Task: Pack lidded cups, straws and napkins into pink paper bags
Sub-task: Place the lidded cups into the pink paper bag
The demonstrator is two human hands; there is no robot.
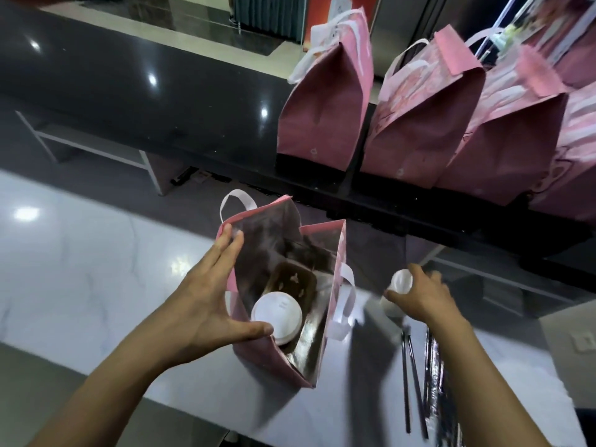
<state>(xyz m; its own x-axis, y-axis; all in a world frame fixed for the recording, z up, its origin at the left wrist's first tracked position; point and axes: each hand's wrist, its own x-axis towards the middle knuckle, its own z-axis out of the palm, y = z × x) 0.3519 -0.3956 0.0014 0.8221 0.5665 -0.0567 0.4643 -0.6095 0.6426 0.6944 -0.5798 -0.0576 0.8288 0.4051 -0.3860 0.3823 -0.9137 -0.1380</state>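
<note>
One cup in the bag, left hand flat on its side; right hand grips another cup that might snag the rim.

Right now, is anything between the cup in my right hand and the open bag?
Only that pink paper bag's right wall and white loop handle stand between; the bag's mouth is open. Your right hand holds the white-lidded cup beside it.
</note>
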